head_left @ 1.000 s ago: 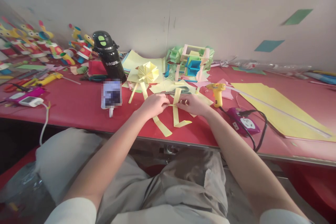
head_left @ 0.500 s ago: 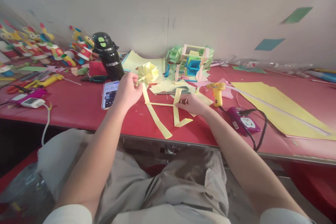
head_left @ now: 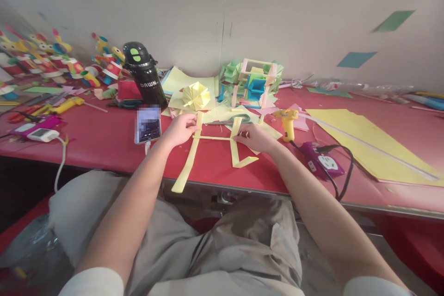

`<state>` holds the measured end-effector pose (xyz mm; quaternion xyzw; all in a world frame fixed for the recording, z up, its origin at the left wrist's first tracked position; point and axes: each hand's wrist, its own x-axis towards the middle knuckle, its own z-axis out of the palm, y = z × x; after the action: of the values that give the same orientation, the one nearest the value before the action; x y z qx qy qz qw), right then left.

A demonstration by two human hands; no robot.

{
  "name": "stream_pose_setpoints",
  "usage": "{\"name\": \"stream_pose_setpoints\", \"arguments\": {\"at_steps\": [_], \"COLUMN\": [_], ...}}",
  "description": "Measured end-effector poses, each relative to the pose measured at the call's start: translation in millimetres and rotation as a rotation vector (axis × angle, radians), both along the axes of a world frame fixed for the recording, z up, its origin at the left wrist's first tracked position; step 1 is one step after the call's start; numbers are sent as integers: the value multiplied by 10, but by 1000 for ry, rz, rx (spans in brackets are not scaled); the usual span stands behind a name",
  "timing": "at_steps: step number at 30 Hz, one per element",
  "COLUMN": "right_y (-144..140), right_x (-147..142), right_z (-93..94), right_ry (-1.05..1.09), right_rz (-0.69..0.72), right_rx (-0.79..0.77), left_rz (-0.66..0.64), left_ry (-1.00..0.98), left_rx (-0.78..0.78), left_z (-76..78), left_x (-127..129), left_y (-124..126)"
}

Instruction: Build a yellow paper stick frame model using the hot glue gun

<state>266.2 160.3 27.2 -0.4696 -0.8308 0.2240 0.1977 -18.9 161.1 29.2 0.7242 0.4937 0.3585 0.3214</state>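
My left hand (head_left: 181, 129) is closed with its fingertips on a long yellow paper strip (head_left: 189, 166), which slants down towards the table's front edge. My right hand (head_left: 255, 137) pinches a second yellow paper strip (head_left: 235, 152), whose lower end bends off to the right. Between the two hands a thin yellow strip (head_left: 215, 138) runs crosswise, linking the long ones into an H-like shape. Just behind them lie green-handled scissors (head_left: 239, 118) on yellow paper scraps. A pleated yellow paper lantern (head_left: 196, 95) sits beyond my left hand.
A black bottle (head_left: 144, 76) and a phone (head_left: 148, 124) stand at the left. To the right are a yellow glue gun (head_left: 287, 125), a purple power strip (head_left: 322, 159) and yellow sheets (head_left: 367, 143). Paper lanterns in a frame (head_left: 256, 83) stand at the back, before a white partition (head_left: 294, 14).
My left hand has come down and right, onto the left strip's upper part. That strip's lower end has swung from right to left. The right hand stays nearly in place.
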Motion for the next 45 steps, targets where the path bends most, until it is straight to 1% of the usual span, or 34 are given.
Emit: {"name": "stream_pose_setpoints", "arguments": {"at_steps": [12,17,23,25,29,32,36,39,40,41,44,45], "right_y": [-17,-6,-14,-25,-34,-20,-81,-279,-367,-454,-644,-665], "right_x": [-2,8,1,-3,-15,-7,104,298,381,467,712,773], "right_z": [28,10,20,26,31,53,159,243,254,255,201,177], "right_ry": [-7,-32,-5,-8,-15,-22,-46,-62,-72,-86,-185,-224], "right_rz": [-2,-18,-9,-15,-22,-36,-151,-211,-268,-372,-665,-725], "right_rx": [1,8,15,15,7,12,48,49,22,24,133,156], "left_rz": [-19,7,29,15,-64,-66,-49,-44,-44,-45,-47,-50], "left_ry": [-36,-31,-32,-34,-37,-33,-11,-7,-7,-7,-3,0], "left_rx": [-29,14,-17,-25,-57,-87,-67,-50,-46,-43,-37,-35], "left_z": [-35,-19,-25,-21,-1,-2,-18,-17,-16,-15,-23,-27], "left_x": [-72,-101,-98,-102,-120,-124,-117,-109,-106,-104,-105,-106], "left_y": [7,4,-4,-8,-21,-22,-10,-6,-6,-6,3,8]}}
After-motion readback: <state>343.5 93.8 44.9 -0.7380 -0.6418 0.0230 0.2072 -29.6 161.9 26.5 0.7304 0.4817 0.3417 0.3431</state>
